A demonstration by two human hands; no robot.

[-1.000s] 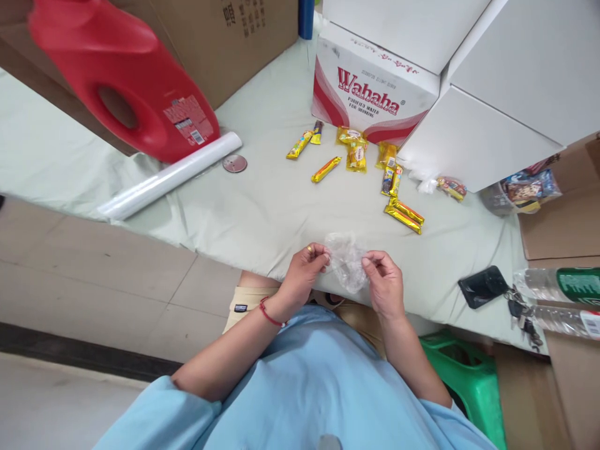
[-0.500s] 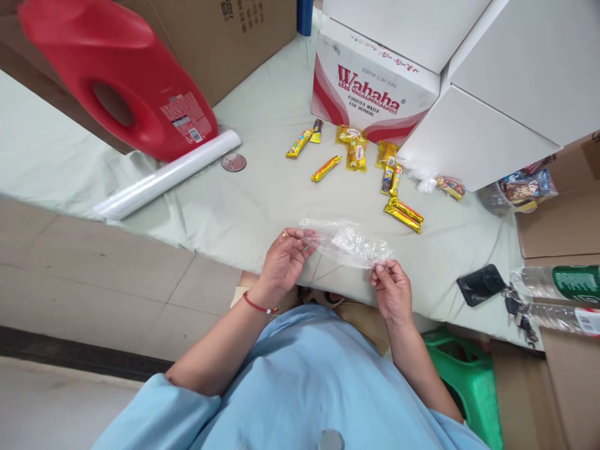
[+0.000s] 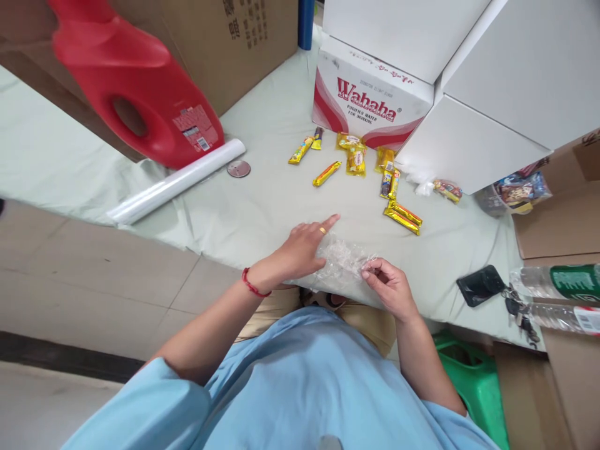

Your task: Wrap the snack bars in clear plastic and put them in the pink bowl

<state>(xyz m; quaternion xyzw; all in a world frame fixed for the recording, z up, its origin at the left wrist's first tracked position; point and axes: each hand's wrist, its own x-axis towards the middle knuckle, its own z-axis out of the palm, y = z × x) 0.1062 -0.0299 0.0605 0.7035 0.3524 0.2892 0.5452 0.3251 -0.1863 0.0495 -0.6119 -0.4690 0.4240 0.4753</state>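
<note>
A crumpled clear plastic bag (image 3: 344,255) lies at the front edge of the cloth-covered table (image 3: 272,206). My right hand (image 3: 389,284) pinches its right end between thumb and fingers. At the bag's left end, my left hand (image 3: 304,250) is palm down with the index finger stretched forward and the thumb beside the plastic; its other fingers are partly hidden. Beyond the hands lie several small yellow-wrapped snacks. The closest are a single stick pack (image 3: 327,174) and a pair of stick packs (image 3: 403,217) to the right.
A red jug (image 3: 154,106), a white plastic roll (image 3: 178,181) and a round metal disc (image 3: 239,169) are on the left. Behind the snacks stands a Wahaha carton (image 3: 370,100). To the right are a black phone (image 3: 480,285), keys (image 3: 520,315) and bottles (image 3: 557,282). A green stool (image 3: 482,387) stands below.
My left hand has let go of the bag's left end, turned palm down and reached forward. The bag has bunched up nearer the table edge, still in my right hand.
</note>
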